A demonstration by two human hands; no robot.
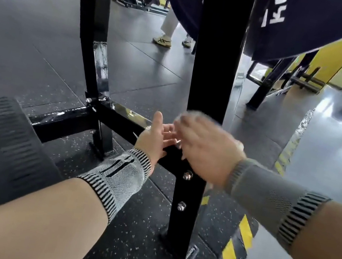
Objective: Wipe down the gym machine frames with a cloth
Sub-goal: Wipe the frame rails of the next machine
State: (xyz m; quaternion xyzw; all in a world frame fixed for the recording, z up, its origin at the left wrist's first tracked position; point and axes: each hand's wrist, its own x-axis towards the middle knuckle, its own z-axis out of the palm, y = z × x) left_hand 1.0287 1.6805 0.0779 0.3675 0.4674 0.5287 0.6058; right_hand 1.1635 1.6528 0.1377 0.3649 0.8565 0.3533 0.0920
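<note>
Head view looks down on a black upright post (215, 68) of the gym machine frame, and everything else sits around it. Both hands meet low in front of that post, just where a horizontal crossbar (119, 118) joins it. The left hand (154, 142) is open, palm turned inward, fingers straight and reaching toward the right one. The right hand (203, 148) is blurred by motion; something pale and whitish, probably the cloth (193, 116), shows above its knuckles against the post, but whether its fingers are curled round it I cannot tell. Grey knitted wrist sleeves (122, 178) cover both forearms. Two bolts (187, 175) sit on the post just below the hands. Big dark weight plates (309, 23) hang above, on either side of the post. My guess is that the cloth is being passed or refolded between wipes; next it needs a firm hold, then strokes along the crossbar or down the post toward its foot.
</note>
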